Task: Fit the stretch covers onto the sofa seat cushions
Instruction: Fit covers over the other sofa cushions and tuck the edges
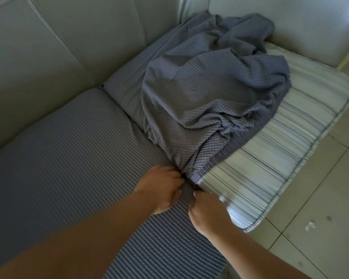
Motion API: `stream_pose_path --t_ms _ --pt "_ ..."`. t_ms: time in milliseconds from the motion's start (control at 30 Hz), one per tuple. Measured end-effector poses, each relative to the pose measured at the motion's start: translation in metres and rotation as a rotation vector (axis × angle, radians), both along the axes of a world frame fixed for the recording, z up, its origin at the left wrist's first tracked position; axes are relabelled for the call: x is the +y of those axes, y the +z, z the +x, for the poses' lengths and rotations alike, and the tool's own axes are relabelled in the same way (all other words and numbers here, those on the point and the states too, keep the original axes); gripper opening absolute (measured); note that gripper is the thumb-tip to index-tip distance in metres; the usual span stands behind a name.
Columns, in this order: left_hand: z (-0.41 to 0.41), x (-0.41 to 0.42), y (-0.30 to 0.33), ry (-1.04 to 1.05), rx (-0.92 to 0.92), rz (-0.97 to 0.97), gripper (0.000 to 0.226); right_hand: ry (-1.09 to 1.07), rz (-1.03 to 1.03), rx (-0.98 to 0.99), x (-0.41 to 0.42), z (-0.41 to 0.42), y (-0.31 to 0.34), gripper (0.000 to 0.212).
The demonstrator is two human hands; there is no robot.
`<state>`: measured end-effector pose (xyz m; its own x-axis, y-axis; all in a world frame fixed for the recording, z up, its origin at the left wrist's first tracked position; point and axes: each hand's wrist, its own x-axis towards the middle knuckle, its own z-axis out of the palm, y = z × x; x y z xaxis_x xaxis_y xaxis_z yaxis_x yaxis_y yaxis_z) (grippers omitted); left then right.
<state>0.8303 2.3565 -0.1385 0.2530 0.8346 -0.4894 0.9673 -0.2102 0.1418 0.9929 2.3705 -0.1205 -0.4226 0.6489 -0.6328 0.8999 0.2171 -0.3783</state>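
A grey waffle-textured stretch cover (199, 93) lies bunched on the right seat cushion (280, 158), whose white and grey striped fabric shows along its front and right side. The left seat cushion (58, 154) wears a smooth grey cover. My left hand (159, 188) and my right hand (207, 212) meet at the gap between the two cushions, near the front edge. Both hands pinch the gathered hem of the loose cover, with a strip of fabric stretched between them.
The pale sofa backrest (58, 37) runs behind both cushions, and a pale armrest (310, 27) closes the right end. A tiled floor (320, 228) lies in front of the sofa at the right, with a small white scrap (310, 225) on it.
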Motion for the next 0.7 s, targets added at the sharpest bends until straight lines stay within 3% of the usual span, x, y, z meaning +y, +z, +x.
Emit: stream_pose_path --t_ms 133,267,367,500,700 --pt "0.013 0.012 -0.008 0.044 0.048 -0.079 0.044 0.063 -0.07 -0.046 0.009 -0.003 -0.007 0.032" --pt "0.018 0.022 0.002 0.01 0.106 -0.134 0.043 0.026 -0.22 -0.014 0.014 -0.002 0.0 0.031" --pt "0.015 0.021 0.013 -0.07 0.122 -0.087 0.041 0.006 -0.212 -0.001 0.015 0.006 0.007 0.019" --pt "0.029 0.014 0.012 -0.078 0.024 -0.154 0.04 0.004 -0.195 -0.001 0.009 0.017 0.004 0.02" --pt "0.041 0.021 0.01 -0.013 0.033 -0.173 0.036 0.132 -0.221 -0.025 0.016 0.01 -0.006 0.031"
